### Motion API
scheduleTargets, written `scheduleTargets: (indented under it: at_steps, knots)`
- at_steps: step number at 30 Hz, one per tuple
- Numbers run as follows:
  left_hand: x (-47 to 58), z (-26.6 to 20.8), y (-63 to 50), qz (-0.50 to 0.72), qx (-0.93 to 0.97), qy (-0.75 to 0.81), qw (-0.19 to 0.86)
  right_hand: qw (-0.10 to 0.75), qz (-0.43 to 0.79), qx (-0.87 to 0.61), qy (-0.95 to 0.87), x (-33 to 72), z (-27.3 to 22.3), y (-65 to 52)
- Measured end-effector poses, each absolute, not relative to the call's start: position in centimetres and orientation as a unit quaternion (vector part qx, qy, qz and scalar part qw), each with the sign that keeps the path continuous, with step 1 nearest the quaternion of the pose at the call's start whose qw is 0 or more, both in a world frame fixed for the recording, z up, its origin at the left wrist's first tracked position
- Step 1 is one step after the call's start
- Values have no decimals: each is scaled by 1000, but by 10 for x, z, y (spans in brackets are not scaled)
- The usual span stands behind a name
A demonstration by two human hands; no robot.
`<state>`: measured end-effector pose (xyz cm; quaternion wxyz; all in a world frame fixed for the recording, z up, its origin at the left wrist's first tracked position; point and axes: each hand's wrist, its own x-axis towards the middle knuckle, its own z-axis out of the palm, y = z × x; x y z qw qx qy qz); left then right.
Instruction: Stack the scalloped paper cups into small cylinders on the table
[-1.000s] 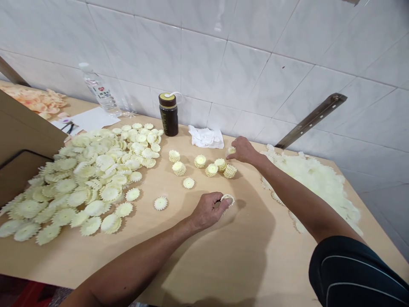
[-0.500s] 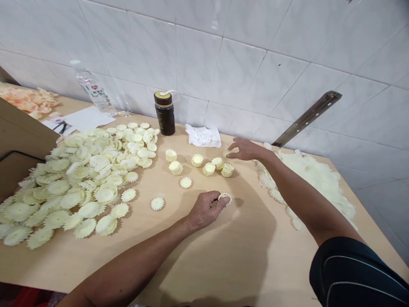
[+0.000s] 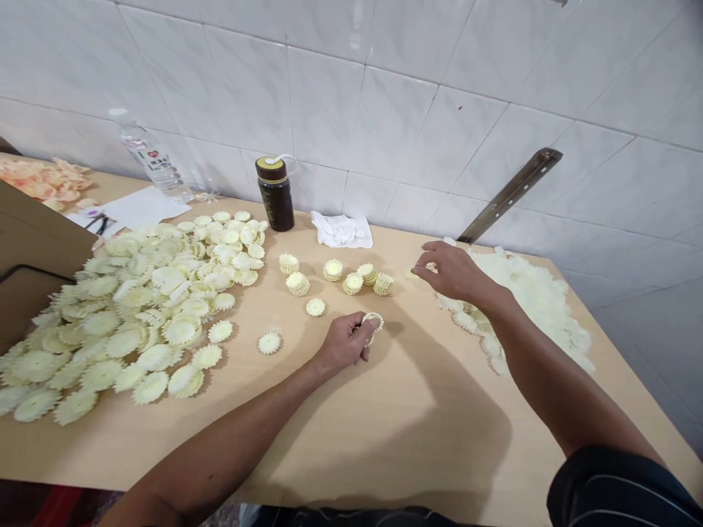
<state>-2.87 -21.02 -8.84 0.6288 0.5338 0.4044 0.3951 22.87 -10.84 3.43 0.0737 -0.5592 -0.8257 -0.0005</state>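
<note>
My left hand (image 3: pixel 345 344) is closed around a pale yellow disc with a toothed rim (image 3: pixel 373 326), held just above the table; whether it is one disc or a stack, I cannot tell. Farther right, my right hand (image 3: pixel 442 271) has its fingers bent together over a thin pale disc (image 3: pixel 411 273) beside the right-hand heap. Several small stacks of toothed discs (image 3: pixel 297 284) stand between the hands and the wall. Two flat toothed discs, a nearer one (image 3: pixel 269 342) and a farther one (image 3: pixel 315 307), lie left of my left hand.
A wide heap of toothed discs (image 3: pixel 148 315) covers the table's left side. Thin pale discs (image 3: pixel 532 300) pile up at right. Along the wall stand a water bottle (image 3: pixel 151 157), a dark flask (image 3: pixel 276 197) and crumpled tissue (image 3: pixel 341 230). A brown box (image 3: pixel 38 249) edges in left.
My right hand has shifted right and its fingers have drawn together from a spread pose. My left hand keeps its disc. The view has turned slightly.
</note>
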Motion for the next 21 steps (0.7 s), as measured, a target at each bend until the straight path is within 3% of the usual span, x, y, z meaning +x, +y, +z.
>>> scheduleTargets:
  at_steps: [8,15,21]
  knots:
    - [-38,-65,-204,363,359,398,762,200,149,-566,-786,202,5,-204]
    - [-36,-68,-203,315,288,358,830,295,99,-505,-805,190,7,-237]
    - [-30,-73,-209,315,296,289,854,312,99,-486,-810,178,5,-243]
